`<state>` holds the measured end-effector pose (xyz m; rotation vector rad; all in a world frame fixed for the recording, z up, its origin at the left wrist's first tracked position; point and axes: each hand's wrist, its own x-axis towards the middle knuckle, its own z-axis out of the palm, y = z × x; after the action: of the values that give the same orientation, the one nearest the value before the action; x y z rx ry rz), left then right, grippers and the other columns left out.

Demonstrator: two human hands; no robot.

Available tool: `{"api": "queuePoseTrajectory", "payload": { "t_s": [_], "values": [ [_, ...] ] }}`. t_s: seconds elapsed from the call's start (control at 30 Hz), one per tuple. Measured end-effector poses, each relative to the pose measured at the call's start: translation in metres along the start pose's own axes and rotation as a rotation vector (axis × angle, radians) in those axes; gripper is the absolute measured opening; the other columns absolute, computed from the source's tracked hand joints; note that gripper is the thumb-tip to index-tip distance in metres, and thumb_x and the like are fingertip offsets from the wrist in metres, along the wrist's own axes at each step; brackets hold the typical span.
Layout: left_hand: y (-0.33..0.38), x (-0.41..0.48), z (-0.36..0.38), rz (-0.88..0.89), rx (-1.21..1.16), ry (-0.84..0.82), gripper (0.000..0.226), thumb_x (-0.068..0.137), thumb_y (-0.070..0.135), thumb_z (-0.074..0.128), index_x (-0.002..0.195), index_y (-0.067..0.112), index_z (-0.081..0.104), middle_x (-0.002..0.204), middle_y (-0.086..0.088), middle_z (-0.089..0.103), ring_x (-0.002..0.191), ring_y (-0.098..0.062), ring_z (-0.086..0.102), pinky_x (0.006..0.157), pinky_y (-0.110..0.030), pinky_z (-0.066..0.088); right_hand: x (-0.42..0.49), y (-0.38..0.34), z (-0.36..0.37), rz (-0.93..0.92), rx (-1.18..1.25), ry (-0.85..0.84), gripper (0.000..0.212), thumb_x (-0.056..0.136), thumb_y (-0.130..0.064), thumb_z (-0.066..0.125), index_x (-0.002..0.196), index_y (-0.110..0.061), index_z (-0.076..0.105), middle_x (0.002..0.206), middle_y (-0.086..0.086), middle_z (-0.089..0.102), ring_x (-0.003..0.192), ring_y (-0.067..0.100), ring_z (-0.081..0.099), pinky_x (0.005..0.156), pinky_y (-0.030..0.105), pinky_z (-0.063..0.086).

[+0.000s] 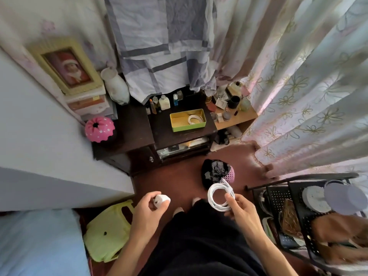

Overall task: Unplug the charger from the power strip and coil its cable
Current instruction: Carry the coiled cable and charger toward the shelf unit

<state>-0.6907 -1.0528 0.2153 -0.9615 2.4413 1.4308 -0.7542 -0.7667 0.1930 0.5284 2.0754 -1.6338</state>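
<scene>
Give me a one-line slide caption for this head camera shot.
Left hand holds the white charger; right hand holds its coiled cable.

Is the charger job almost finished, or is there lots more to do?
Almost finished. Done: the white charger is out of any socket, held in the left hand. The white cable is already wound into loops, pinched by the right hand. Left: perhaps tidying the coil and putting both down.

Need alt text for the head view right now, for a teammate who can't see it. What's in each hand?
The left hand holds the white charger plug, unplugged, and the right hand holds the white cable, wound in a coil. Ahead, a dark wooden table carries an open yellow tin with another coiled cable.
</scene>
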Motion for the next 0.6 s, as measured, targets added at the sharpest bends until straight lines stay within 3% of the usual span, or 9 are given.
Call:
{"api": "queuePoseTrajectory", "payload": {
  "t_s": [0.27,0.43,0.6],
  "values": [
    [0.062,0.088,0.011,-0.002,0.054,-0.024,0.029,0.082,0.041,0.080,0.108,0.033,0.068,0.099,0.009,0.071,0.089,-0.006,0.066,0.070,-0.019,0.049,0.091,-0.058,0.005,0.036,0.058,-0.019,0.027,0.102,-0.041,0.069,0.094,-0.017,0.079,0.070,-0.002,0.075,0.060,0.006,0.067,0.069,0.031,0.051],
    [0.105,0.134,0.019,-0.005,0.059,0.003,0.027,0.082,0.041,0.080,0.105,0.040,0.065,0.098,0.012,0.071,0.088,-0.005,0.067,0.067,-0.015,0.049,0.155,-0.095,0.004,0.063,0.064,-0.040,0.028,0.101,-0.044,0.069,0.086,-0.022,0.079,0.067,-0.004,0.072,0.054,0.007,0.063,0.063,0.030,0.046],
    [0.128,0.166,0.026,-0.048,0.042,0.014,0.032,0.081,0.043,0.079,0.110,0.035,0.067,0.100,0.012,0.071,0.089,-0.004,0.067,0.070,-0.013,0.049,0.200,-0.117,0.002,0.052,0.014,-0.095,0.046,0.092,-0.065,0.068,0.094,-0.020,0.076,0.065,-0.011,0.064,0.050,0.001,0.056,0.053,0.024,0.039]
  ]
}}
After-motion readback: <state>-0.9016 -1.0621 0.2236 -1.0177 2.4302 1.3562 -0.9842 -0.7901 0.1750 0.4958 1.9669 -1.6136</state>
